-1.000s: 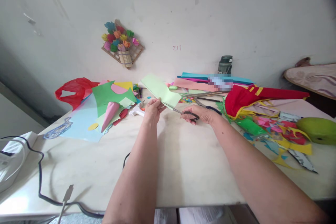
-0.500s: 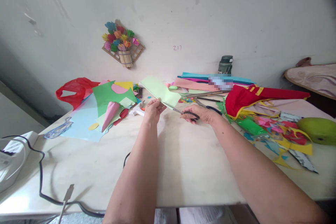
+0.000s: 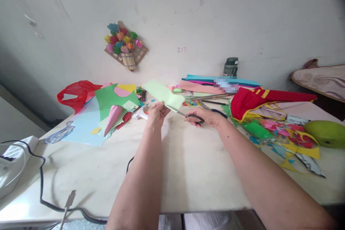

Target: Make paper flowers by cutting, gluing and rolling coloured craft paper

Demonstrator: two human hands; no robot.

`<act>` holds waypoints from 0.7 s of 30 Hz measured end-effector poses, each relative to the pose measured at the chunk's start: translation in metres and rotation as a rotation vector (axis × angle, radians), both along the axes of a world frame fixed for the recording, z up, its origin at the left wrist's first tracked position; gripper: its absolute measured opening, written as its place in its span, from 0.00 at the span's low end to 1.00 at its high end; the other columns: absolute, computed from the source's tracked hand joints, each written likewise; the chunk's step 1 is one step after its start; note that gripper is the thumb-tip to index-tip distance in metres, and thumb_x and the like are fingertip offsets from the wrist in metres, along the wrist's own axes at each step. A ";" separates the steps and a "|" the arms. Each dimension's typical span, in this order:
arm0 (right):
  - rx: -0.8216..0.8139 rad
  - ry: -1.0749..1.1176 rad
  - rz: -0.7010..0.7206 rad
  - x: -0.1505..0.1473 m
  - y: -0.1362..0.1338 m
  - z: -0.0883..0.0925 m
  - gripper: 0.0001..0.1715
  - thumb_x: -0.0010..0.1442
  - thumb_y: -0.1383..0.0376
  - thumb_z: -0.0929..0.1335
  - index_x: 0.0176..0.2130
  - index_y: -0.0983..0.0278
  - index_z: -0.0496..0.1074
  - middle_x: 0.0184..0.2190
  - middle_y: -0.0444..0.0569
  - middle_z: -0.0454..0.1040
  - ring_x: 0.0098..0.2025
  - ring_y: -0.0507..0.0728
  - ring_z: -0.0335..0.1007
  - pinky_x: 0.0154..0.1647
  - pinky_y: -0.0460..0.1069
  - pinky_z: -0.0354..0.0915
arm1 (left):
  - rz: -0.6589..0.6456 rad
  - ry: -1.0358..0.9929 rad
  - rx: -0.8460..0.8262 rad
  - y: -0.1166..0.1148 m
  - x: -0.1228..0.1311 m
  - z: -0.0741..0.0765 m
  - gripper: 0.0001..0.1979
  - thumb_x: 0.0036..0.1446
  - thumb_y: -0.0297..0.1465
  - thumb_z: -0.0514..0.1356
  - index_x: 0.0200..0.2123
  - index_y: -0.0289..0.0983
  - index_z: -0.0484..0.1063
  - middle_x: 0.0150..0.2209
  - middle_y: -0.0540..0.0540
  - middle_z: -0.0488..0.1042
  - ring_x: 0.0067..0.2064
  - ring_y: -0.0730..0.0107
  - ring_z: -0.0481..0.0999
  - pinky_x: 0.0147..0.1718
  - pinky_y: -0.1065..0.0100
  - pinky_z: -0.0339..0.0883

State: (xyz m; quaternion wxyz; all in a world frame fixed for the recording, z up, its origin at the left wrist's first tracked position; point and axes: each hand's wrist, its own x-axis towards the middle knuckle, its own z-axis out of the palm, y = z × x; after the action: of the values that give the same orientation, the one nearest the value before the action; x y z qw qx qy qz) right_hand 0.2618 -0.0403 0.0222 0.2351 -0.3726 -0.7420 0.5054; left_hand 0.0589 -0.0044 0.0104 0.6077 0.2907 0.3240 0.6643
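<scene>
The left hand had its grip pinched on the near edge of one pale green sheet. The sheet was held just above the desk, slanting away toward the wall. The right hand had its grip clenched through the black handles of one pair of scissors, whose blades met the sheet's right edge. Just left of the left hand lay one white glue gun and one pink paper cone, with one red plastic bag farther left. To the right were one red cloth with yellow trim and one green fruit. One paper bouquet hung on the wall.
</scene>
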 end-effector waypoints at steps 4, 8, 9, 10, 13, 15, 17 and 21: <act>-0.020 0.018 0.003 0.000 0.001 -0.001 0.18 0.48 0.54 0.67 0.23 0.66 0.62 0.13 0.39 0.60 0.13 0.45 0.53 0.13 0.43 0.52 | -0.008 -0.007 0.000 0.000 0.000 0.000 0.07 0.44 0.25 0.61 0.23 0.35 0.62 0.20 0.52 0.70 0.24 0.74 0.73 0.33 0.65 0.71; -0.018 0.032 0.003 0.001 0.000 -0.001 0.18 0.48 0.54 0.67 0.23 0.66 0.63 0.14 0.39 0.60 0.14 0.45 0.52 0.13 0.42 0.52 | -0.020 -0.004 0.013 -0.001 -0.001 -0.001 0.07 0.44 0.25 0.61 0.23 0.35 0.63 0.21 0.51 0.71 0.25 0.73 0.73 0.33 0.64 0.71; -0.019 0.037 0.001 0.001 0.000 0.000 0.18 0.48 0.54 0.68 0.23 0.67 0.63 0.14 0.39 0.60 0.14 0.44 0.52 0.13 0.42 0.52 | -0.022 -0.007 0.016 -0.001 -0.001 -0.001 0.07 0.44 0.26 0.61 0.23 0.35 0.63 0.21 0.51 0.71 0.25 0.73 0.73 0.33 0.64 0.71; -0.020 0.040 -0.002 0.001 0.000 0.000 0.18 0.48 0.55 0.68 0.23 0.67 0.63 0.14 0.39 0.60 0.14 0.44 0.51 0.13 0.42 0.51 | -0.024 -0.010 0.018 -0.001 -0.001 -0.001 0.07 0.45 0.25 0.61 0.23 0.35 0.63 0.21 0.50 0.71 0.25 0.73 0.73 0.33 0.64 0.70; -0.017 0.046 -0.006 0.001 -0.001 0.001 0.17 0.48 0.56 0.68 0.23 0.67 0.64 0.14 0.39 0.59 0.14 0.44 0.50 0.13 0.42 0.50 | -0.031 -0.021 0.020 -0.001 -0.001 -0.001 0.06 0.45 0.25 0.60 0.23 0.35 0.63 0.21 0.50 0.71 0.25 0.73 0.73 0.34 0.64 0.70; -0.010 0.043 -0.001 0.001 -0.001 0.001 0.17 0.48 0.56 0.68 0.23 0.67 0.64 0.14 0.39 0.59 0.14 0.44 0.50 0.13 0.42 0.50 | -0.032 -0.023 0.018 -0.001 -0.001 -0.001 0.06 0.45 0.25 0.60 0.23 0.35 0.64 0.21 0.50 0.71 0.25 0.73 0.73 0.33 0.64 0.71; -0.008 0.041 0.001 0.001 -0.001 0.001 0.17 0.47 0.55 0.68 0.23 0.67 0.64 0.14 0.39 0.59 0.14 0.44 0.50 0.13 0.42 0.50 | -0.030 -0.021 0.016 -0.001 -0.001 0.000 0.06 0.45 0.25 0.60 0.23 0.34 0.63 0.21 0.50 0.71 0.25 0.73 0.73 0.33 0.64 0.71; -0.014 0.041 -0.012 0.001 -0.002 0.002 0.17 0.47 0.56 0.68 0.22 0.67 0.63 0.14 0.39 0.59 0.14 0.44 0.50 0.13 0.42 0.50 | -0.026 -0.024 0.019 -0.002 -0.001 0.001 0.06 0.45 0.25 0.60 0.24 0.34 0.63 0.21 0.50 0.71 0.25 0.74 0.73 0.33 0.65 0.71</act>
State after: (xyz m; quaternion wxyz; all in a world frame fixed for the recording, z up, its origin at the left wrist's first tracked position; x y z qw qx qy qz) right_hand 0.2627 -0.0420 0.0242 0.2506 -0.3680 -0.7313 0.5167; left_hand 0.0582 -0.0065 0.0111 0.6172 0.2925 0.3063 0.6630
